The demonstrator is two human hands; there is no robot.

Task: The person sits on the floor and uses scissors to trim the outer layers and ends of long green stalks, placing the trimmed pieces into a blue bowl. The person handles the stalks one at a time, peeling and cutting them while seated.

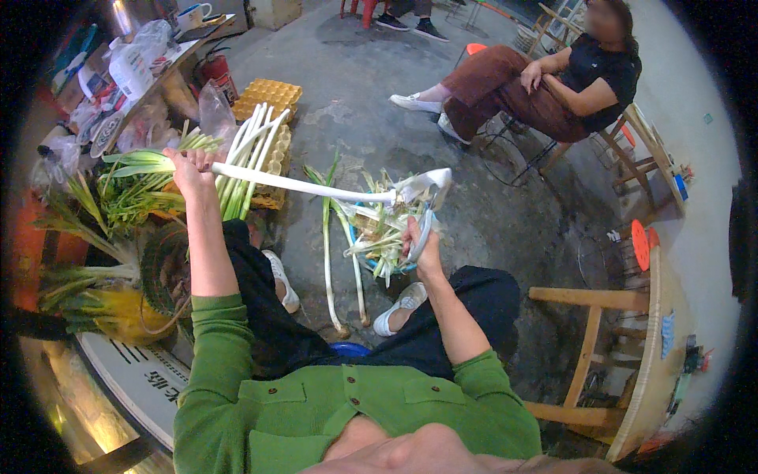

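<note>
My left hand (192, 172) grips a long scallion (296, 185) near its green leaves, holding it level across the view. Its white shaft reaches right to the root end. My right hand (425, 246) is closed around the grey handle (419, 234) of what looks like a pair of scissors, by that root end. Pale peeled skin (423, 181) seems to hang there; the blades are hard to make out. Below is a blue basin (370, 265) heaped with scallion trimmings (379, 237). Two scallions with roots (328, 278) lie on the floor left of it.
Peeled scallions (251, 154) rest on yellow egg trays (269, 98) at the left. Leafy greens (136, 198) and a wicker basket (169, 266) are beside my left leg. A cluttered table (172, 59) and fire extinguisher (216, 74) stand beyond. A person (533, 89) sits at upper right; wooden stools (592, 355) are on the right.
</note>
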